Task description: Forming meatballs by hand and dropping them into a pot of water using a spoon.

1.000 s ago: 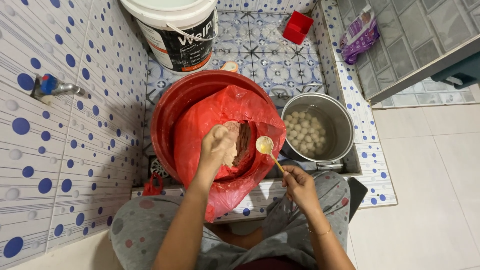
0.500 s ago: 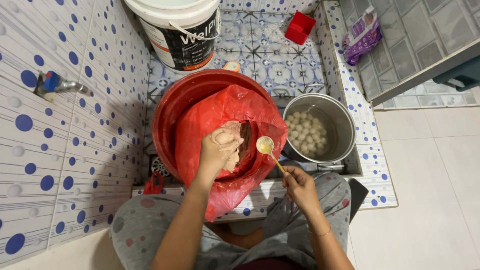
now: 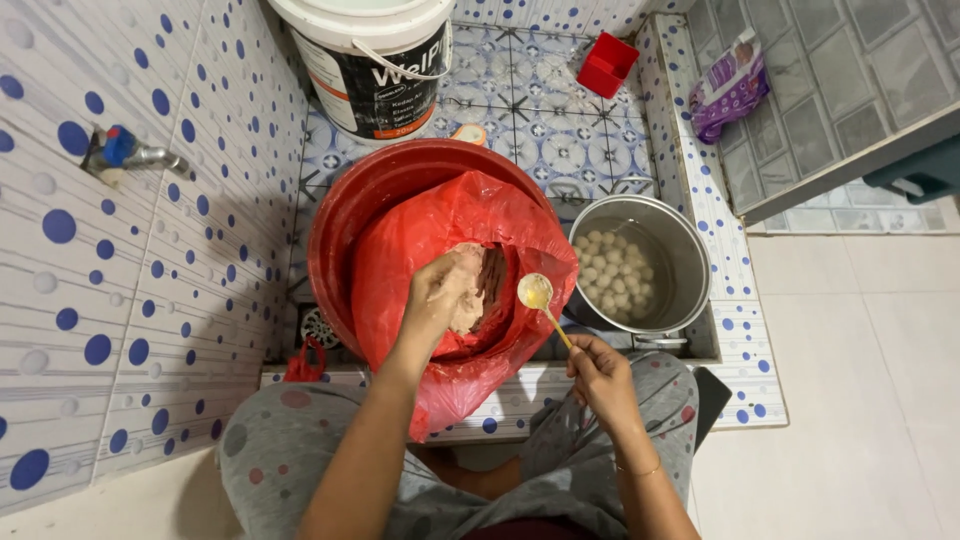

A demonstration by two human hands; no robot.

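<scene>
Nearest the camera, we see our knees in grey dotted trousers, with both forearms stretched out over them. Our right hand is closed on the handle of a yellow spoon, pinching it near its lower end; the spoon's bowl tilts up and carries a small pale lump. Our left hand is sunk into a pale paste and smeared with it, fingers curled around a handful, though we cannot quite tell how tightly they clench. That paste sits in a red plastic bag which lines a red tub and spills over its near rim down to the tiled step. Just right of the tub, touching the bag, stands a steel pot with water and many small white balls in it. The spoon's bowl hovers between bag and pot. Beyond the tub we find a white bucket with a dark label, on the patterned floor. Farther right lie a small red box and a purple packet on the ledge. Left, a tap juts from the blue-dotted wall.
</scene>
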